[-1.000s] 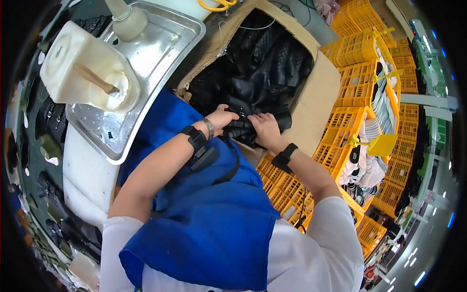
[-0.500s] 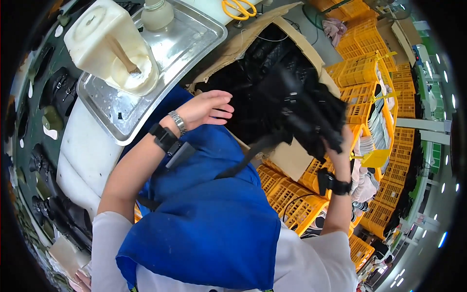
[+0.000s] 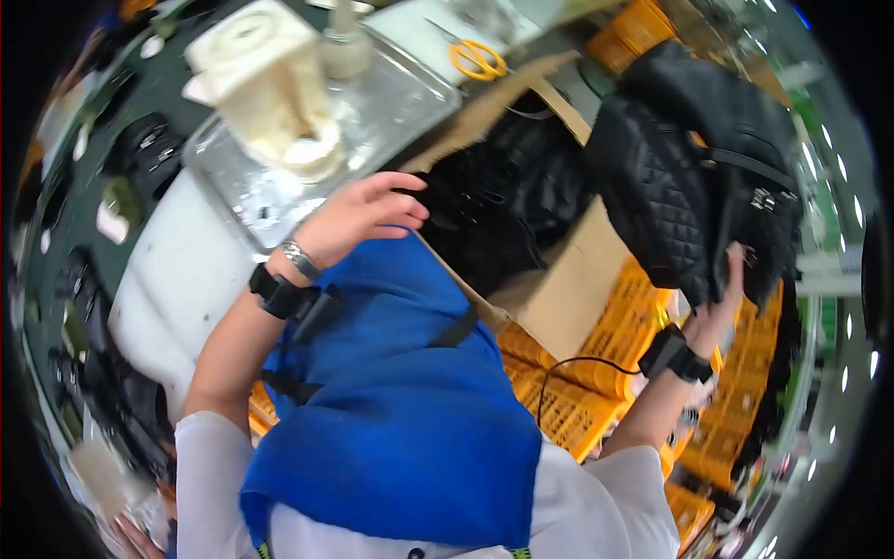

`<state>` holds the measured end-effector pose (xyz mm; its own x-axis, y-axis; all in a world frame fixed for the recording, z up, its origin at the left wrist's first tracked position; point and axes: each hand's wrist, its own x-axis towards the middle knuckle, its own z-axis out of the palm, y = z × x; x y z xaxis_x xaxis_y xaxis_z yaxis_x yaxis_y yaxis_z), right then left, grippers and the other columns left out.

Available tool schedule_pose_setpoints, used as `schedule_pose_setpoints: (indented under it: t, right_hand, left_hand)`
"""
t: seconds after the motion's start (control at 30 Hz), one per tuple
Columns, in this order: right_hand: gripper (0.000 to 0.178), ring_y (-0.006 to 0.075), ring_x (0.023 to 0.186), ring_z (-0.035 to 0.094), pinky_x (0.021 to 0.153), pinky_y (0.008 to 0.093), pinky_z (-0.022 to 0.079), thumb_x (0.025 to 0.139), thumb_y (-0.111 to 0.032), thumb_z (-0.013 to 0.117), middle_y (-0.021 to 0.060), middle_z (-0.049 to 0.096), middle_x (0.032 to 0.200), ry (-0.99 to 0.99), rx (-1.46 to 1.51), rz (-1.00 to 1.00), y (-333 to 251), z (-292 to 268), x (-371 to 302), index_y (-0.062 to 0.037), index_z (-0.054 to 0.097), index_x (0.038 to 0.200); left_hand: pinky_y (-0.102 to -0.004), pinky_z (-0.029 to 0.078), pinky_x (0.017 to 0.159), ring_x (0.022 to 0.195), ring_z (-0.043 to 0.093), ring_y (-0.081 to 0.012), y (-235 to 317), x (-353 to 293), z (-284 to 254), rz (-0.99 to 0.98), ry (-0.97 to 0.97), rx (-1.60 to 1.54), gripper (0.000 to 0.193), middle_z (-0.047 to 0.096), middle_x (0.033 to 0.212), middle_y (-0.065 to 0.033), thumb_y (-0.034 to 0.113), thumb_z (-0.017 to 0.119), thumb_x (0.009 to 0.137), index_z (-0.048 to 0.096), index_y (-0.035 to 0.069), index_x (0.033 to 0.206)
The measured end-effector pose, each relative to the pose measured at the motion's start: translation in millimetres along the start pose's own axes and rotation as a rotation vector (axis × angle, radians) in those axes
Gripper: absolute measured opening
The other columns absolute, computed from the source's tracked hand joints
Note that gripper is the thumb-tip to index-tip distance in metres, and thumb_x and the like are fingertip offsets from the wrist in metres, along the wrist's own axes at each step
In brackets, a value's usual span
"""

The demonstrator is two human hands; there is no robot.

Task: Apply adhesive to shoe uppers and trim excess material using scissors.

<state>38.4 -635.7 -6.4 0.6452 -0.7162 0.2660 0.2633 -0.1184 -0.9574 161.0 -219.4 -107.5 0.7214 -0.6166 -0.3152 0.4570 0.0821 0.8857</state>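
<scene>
uppers (image 3: 666, 186): black, leather-like, part quilted; held up to the right of the open box (image 3: 573, 279), above the yellow crates (image 3: 577, 410). more black pieces (image 3: 549, 168) lie inside the box.

right hand (image 3: 715, 317): closed around the lower end of the uppers, fingers partly hidden by the material. the full grip, and the number of pieces in it, cannot be told.

left hand (image 3: 368, 214): holds nothing; fingers loosely spread and slightly curled, near the left edge of the box, between it and the tray (image 3: 400, 102). contact with the box cannot be confirmed.

handling, by judgement: the uppers should be light for one hand, soft and flexible, with some body in the quilted panels. smooth faces may slip; quilting should give better purchase. tearing is unlikely, though surfaces could scuff or crease. the metal buckle (image 3: 773, 198) and strap (image 3: 745, 163) could snag on neighbouring pieces.

grip point: take hold of the gathered lower end, as the right hand does, with fingers well around all layers. avoid hanging the load from the strap or buckle.
</scene>
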Motion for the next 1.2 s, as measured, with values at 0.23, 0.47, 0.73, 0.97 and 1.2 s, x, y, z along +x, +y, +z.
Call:
schedule_pose_setpoints:
  t: [0.23, 0.47, 0.73, 0.97, 1.2]
  right_hand:
    - [0.029, 0.0176, 0.106, 0.052, 0.092, 0.0281, 0.043, 0.089, -0.007, 0.051, 0.0121, 0.051, 0.119, -0.479, -0.038, -0.334, 22.9, 140.7, -42.6, 0.0020, 0.053, 0.116]
    - [0.035, 0.0294, 0.099, 0.057, 0.087, 0.0381, 0.042, 0.072, -0.005, 0.057, 0.0124, 0.060, 0.109, -1.134, 0.420, -1.286, -51.3, 384.2, -246.5, -0.0039, 0.059, 0.106]
    - [0.051, 0.0337, 0.120, 0.038, 0.098, 0.0531, 0.028, 0.071, -0.011, 0.058, 0.0132, 0.044, 0.128, -1.488, 0.023, -1.523, 84.6, 416.0, -405.9, -0.0163, 0.051, 0.121]
    - [0.073, 0.0363, 0.126, 0.030, 0.100, 0.0546, 0.025, 0.061, -0.007, 0.067, 0.0144, 0.035, 0.136, -1.653, -0.057, -1.433, 71.3, 396.4, -389.2, -0.0169, 0.043, 0.129]
    - [0.072, 0.0367, 0.126, 0.029, 0.102, 0.0491, 0.027, 0.064, -0.020, 0.074, 0.0151, 0.035, 0.135, -1.806, 0.064, -1.057, 40.8, 365.6, -300.2, -0.0166, 0.043, 0.129]
  left_hand:
    - [-0.0333, 0.044, 0.089, 0.105, 0.054, -0.0217, 41.8, -146.3, -13.6, 0.433, 0.104, 0.047, 0.051, 0.054, 0.114, -0.0147, 0.035, 0.048, 0.091, 0.035, 0.006, 0.131]
    - [-0.0415, 0.036, 0.098, 0.119, 0.043, -0.0283, -8.9, -344.3, -56.9, 0.846, 0.626, -0.361, 0.067, 0.044, 0.129, -0.0168, 0.058, 0.034, 0.089, 0.028, 0.010, 0.135]
    - [-0.0342, 0.035, 0.095, 0.119, 0.040, -0.0196, -81.5, -436.5, -66.6, 0.347, 1.465, -0.040, 0.062, 0.037, 0.136, -0.0089, 0.036, 0.051, 0.089, 0.023, 0.016, 0.141]
    - [-0.0334, 0.039, 0.092, 0.112, 0.048, -0.0250, -107.2, -389.4, -81.6, 0.162, 1.601, 0.399, 0.069, 0.044, 0.128, -0.0187, 0.026, 0.065, 0.081, 0.028, 0.008, 0.137]
    - [-0.0399, 0.031, 0.099, 0.116, 0.042, -0.0357, -59.2, -344.7, -69.5, 0.193, 1.690, 1.267, 0.057, 0.046, 0.124, -0.0197, 0.011, 0.066, 0.074, 0.043, 0.000, 0.124]
